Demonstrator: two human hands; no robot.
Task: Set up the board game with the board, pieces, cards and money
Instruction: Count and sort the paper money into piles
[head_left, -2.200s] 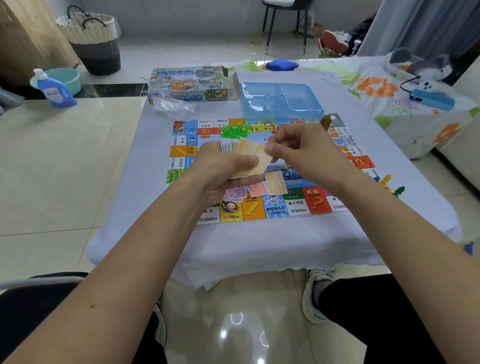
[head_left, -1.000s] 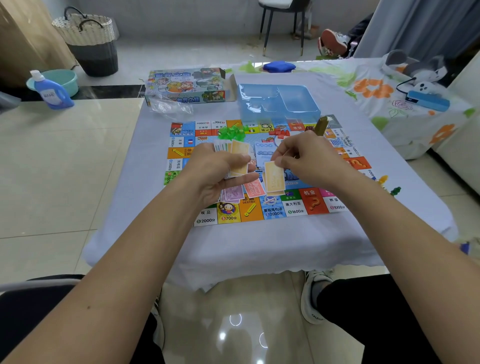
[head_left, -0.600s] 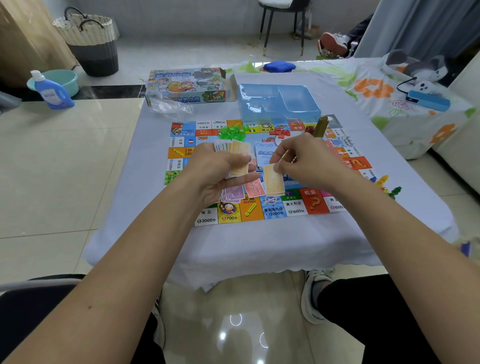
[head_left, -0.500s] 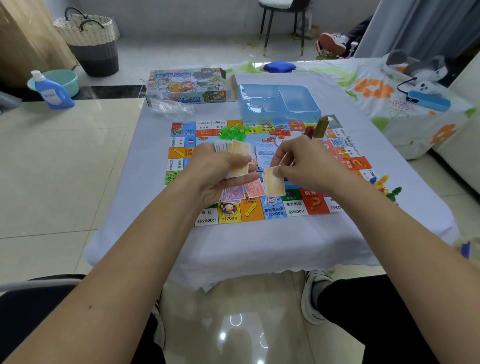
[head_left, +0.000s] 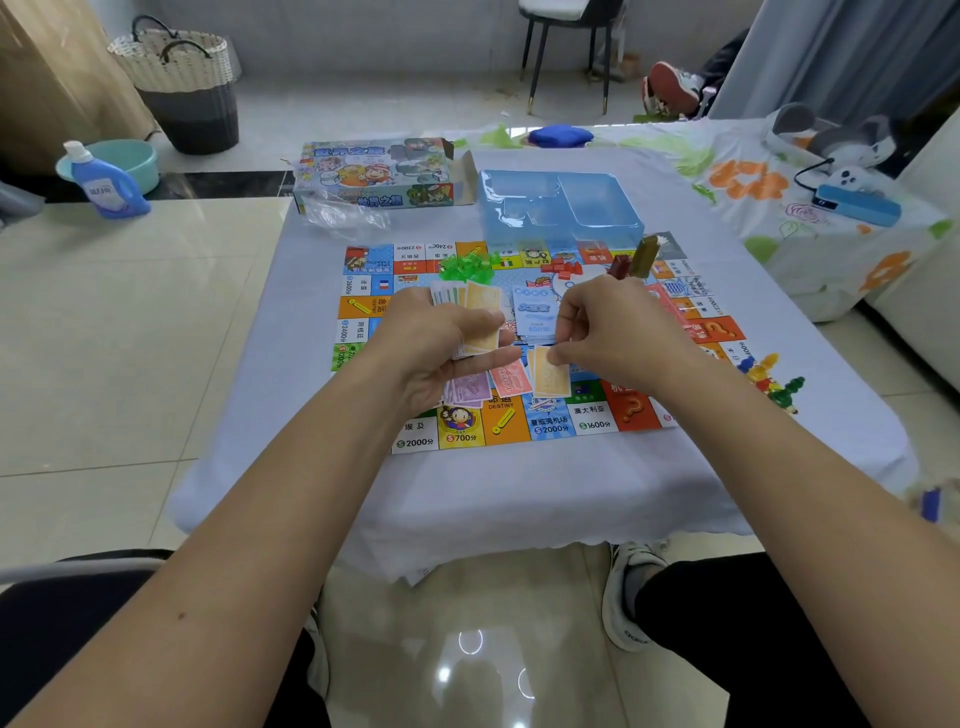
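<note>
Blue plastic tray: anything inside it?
The blue plastic tray looks empty in the visible compartments. Its near wall hides part of the floor. It overlaps the board's far edge.

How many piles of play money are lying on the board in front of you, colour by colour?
Purple pile: 1
Pink pile: 1
Orange pile: 1
Total: 3 piles, not counting the notes fanned in the left hand.
</note>
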